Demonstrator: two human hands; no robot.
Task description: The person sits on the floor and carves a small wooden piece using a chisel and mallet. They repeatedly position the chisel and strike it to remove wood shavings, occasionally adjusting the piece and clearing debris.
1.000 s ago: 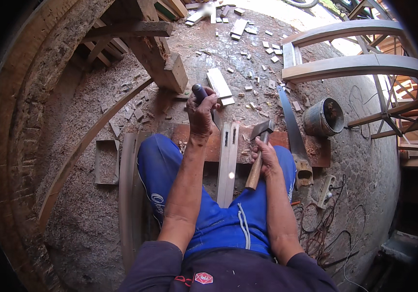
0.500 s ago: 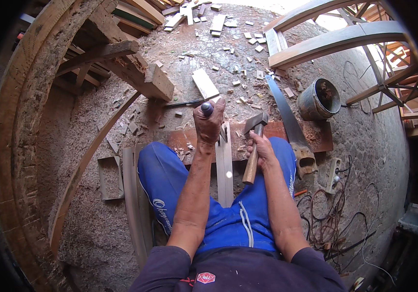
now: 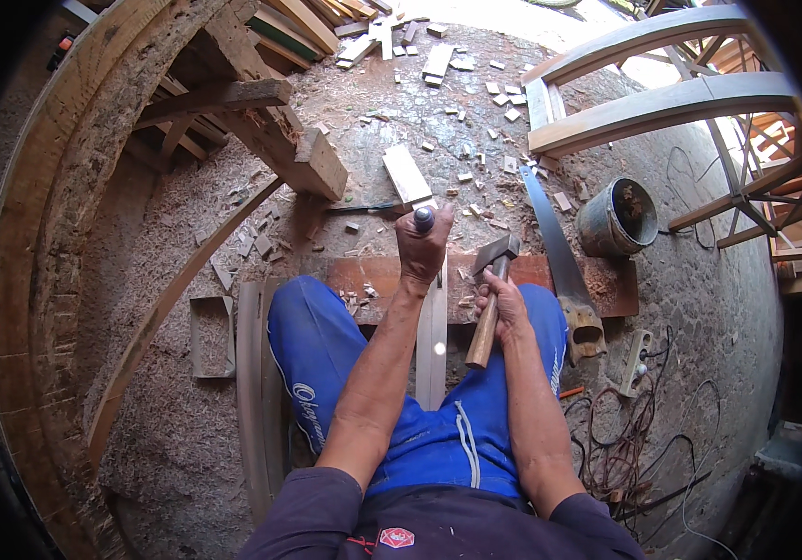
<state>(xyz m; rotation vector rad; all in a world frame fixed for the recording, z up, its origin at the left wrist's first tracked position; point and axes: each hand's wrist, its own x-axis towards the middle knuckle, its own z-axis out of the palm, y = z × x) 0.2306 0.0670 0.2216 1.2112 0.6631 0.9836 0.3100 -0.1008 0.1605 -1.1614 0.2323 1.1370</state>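
Observation:
My left hand [image 3: 424, 252] is closed round the dark handle of a chisel [image 3: 423, 220], seen end-on above a pale wooden bar [image 3: 433, 345]; the hand hides most of the blade. My right hand [image 3: 503, 308] grips a hammer [image 3: 499, 252] by its wooden handle, the head level with my left hand and to its right. The bar lies between my knees across a reddish board [image 3: 354, 285], which has chips on it.
A handsaw [image 3: 553, 243] rests beside my right knee, near a metal bucket [image 3: 632, 215]. Curved timber frames [image 3: 643, 121] stand at upper right, rough timbers [image 3: 317, 168] at left. Offcuts lie over the floor; a power strip [image 3: 634, 364] and tangled cables are at lower right.
My left hand has moved right and down, turning the chisel more upright over the bar. The hammer has stayed nearly still in my right hand. The whole view has shifted slightly.

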